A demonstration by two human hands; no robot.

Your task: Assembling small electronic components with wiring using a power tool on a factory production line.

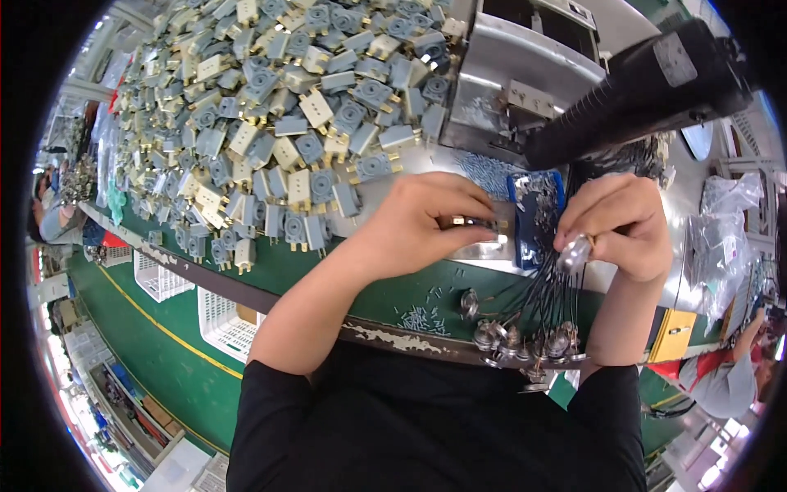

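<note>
My left hand (422, 221) is closed, thumb and fingers pinching a small dark part with shiny metal ends (475, 221), mostly hidden by the fingers. To its right, my right hand (627, 225) grips a round silver metal piece (575, 252) between thumb and fingers. A blue tray (525, 255) holding small dark metal bits lies between the two hands. Below the right hand, a bundle of black wires (537, 295) runs down to several round metal pieces (500, 336) at the table's front edge.
Grey and cream blocks with brass pins (283, 123) are heaped at the left. Small blue pieces (488, 174) lie before a metal machine (492, 78). A thick black tool (631, 94) juts in above my right hand. Small silver pins (422, 320) lie near the edge.
</note>
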